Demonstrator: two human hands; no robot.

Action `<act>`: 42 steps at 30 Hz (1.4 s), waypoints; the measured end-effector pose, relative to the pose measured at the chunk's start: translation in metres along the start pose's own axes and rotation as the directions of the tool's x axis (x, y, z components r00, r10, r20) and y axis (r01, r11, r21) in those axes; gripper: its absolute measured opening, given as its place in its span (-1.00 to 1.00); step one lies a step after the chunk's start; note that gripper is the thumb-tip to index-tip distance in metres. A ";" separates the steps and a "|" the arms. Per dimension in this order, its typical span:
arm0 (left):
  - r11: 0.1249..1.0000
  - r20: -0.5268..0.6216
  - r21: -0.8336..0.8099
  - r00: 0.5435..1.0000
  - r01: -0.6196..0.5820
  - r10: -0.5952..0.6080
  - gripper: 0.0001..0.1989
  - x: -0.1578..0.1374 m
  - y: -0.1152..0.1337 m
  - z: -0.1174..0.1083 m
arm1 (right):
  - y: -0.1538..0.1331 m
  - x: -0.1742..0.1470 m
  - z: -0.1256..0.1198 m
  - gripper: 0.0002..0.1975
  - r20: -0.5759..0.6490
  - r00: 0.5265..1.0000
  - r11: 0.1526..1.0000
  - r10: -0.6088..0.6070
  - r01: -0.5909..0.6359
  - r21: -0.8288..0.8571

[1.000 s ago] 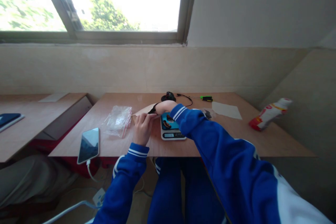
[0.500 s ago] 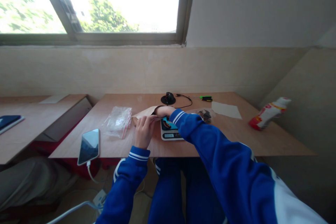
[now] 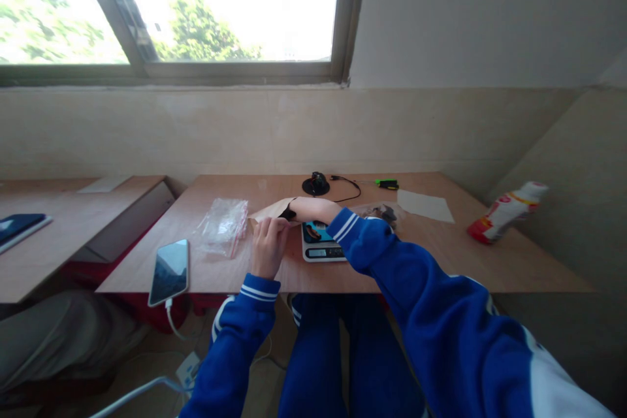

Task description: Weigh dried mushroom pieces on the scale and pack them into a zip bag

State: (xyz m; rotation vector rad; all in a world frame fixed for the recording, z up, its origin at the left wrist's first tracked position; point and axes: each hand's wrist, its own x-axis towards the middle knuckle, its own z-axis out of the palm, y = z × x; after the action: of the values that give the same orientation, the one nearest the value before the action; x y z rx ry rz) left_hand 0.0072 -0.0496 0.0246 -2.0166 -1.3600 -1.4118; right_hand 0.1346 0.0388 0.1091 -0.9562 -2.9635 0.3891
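Note:
My left hand (image 3: 268,241) pinches the near edge of a brown paper bag (image 3: 269,211), whose mouth faces right. My right hand (image 3: 300,209) reaches leftward at the bag's mouth, where dark pieces show beside it; its fingers are hidden, so what they hold cannot be seen. Below the right wrist lies a kitchen scale (image 3: 316,253) with a blue top and a small display. On its top sits a curved brown, dried-looking piece (image 3: 312,232). Right of the scale, partly behind my right sleeve, is a clear plastic bag (image 3: 386,213) with brownish pieces inside.
Clear zip bags (image 3: 223,225) and a phone (image 3: 169,272) on a white cable lie left. Behind the scale are a black round-based device (image 3: 316,184), a black cable (image 3: 353,196) and a green-black screwdriver (image 3: 386,183). Right are a paper sheet (image 3: 425,204) and a bottle (image 3: 507,212).
My right hand has pushed leftward, deeper into the paper bag's mouth, and more of its wrist shows. The left hand keeps its hold on the bag edge.

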 end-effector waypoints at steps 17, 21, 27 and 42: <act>0.998 0.040 -0.036 0.998 0.057 -0.056 -0.94 -0.005 -0.011 -0.004 | 0.009 -0.028 -0.010 -0.65 0.058 0.990 0.943 -0.127 0.102 0.318; 0.996 0.028 -0.027 0.996 0.080 -0.079 -0.95 -0.005 -0.013 -0.007 | 0.010 -0.038 -0.013 -0.55 0.035 0.975 0.902 -0.219 0.188 0.389; 0.992 -0.003 -0.056 0.994 0.113 -0.113 -0.95 0.003 -0.015 -0.007 | 0.008 -0.050 -0.002 -0.69 -0.309 0.940 0.868 -0.143 0.269 0.418; 0.987 -0.023 -0.073 0.989 0.141 -0.143 -0.95 0.032 -0.018 0.006 | 0.007 -0.027 0.026 -0.78 -0.763 0.559 0.774 0.326 0.306 0.555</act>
State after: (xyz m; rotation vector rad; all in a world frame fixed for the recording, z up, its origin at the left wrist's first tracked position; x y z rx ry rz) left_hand -0.0028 -0.0203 0.0447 -1.9699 -1.4874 -1.5640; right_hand 0.1591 0.0225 0.0845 -0.7398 -1.7216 0.6535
